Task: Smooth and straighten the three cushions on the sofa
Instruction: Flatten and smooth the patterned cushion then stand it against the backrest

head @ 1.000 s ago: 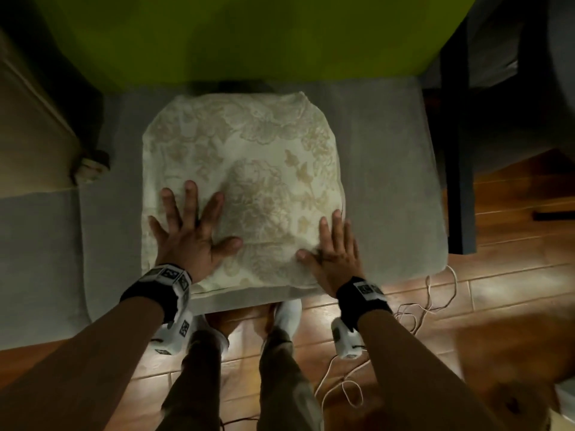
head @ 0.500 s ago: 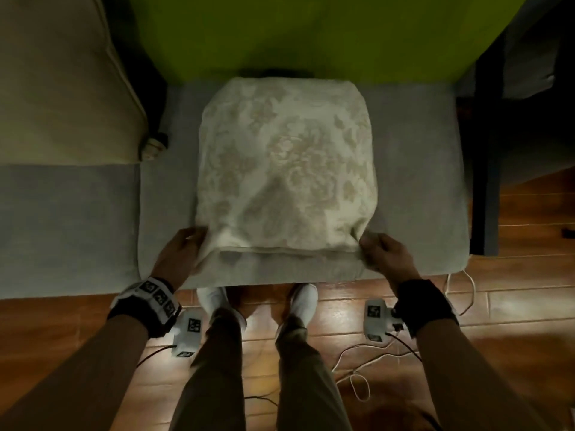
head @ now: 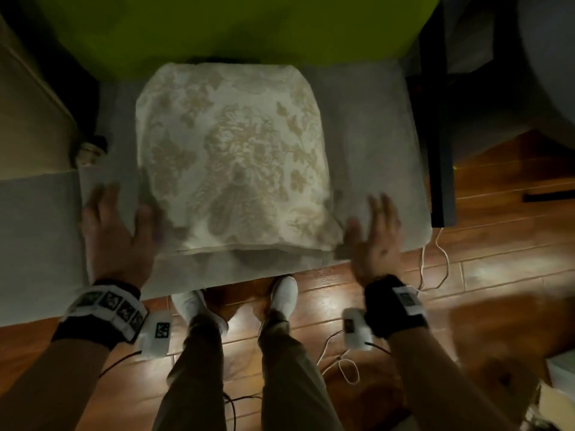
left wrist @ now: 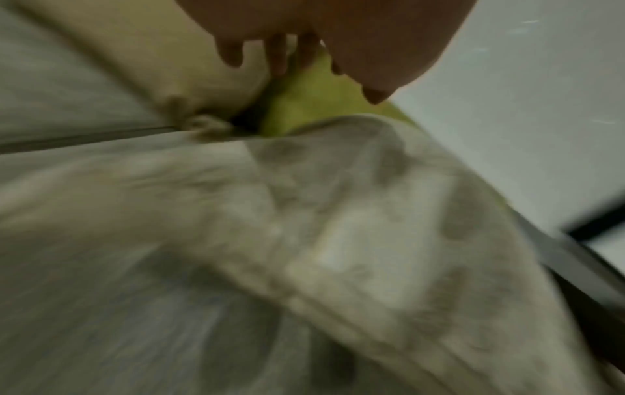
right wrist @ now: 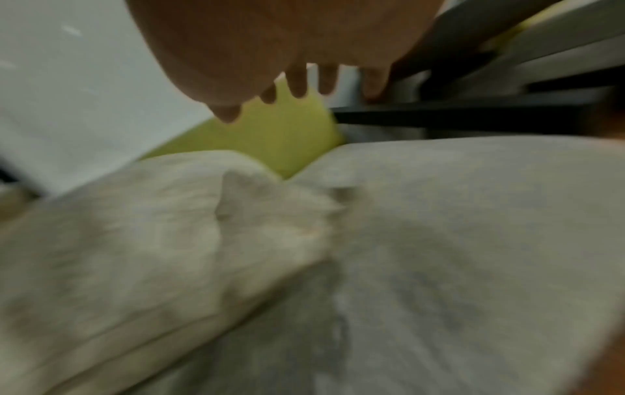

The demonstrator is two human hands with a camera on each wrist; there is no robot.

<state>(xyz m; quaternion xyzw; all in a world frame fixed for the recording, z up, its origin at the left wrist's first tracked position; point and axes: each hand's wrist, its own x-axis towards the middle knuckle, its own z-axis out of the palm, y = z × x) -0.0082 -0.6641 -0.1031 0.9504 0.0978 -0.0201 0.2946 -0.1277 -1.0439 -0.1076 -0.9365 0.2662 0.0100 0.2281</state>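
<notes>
The floral cushion (head: pixel 231 163) lies flat on the grey sofa seat (head: pixel 367 126), its back edge against the green backrest (head: pixel 217 29). The left hand (head: pixel 116 231) and right hand (head: pixel 375 234), fingers spread and holding nothing, flank its front corners near the seat's front edge.

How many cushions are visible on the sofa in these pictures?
2. The floral cushion lies on the grey seat; a plain beige cushion sits at the left edge. A third may be outside the views.

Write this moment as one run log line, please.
stage: straightening cushion | cushion: flat on grey seat | left hand: open, beside left edge | right hand: open, beside right edge | holding: nothing
</notes>
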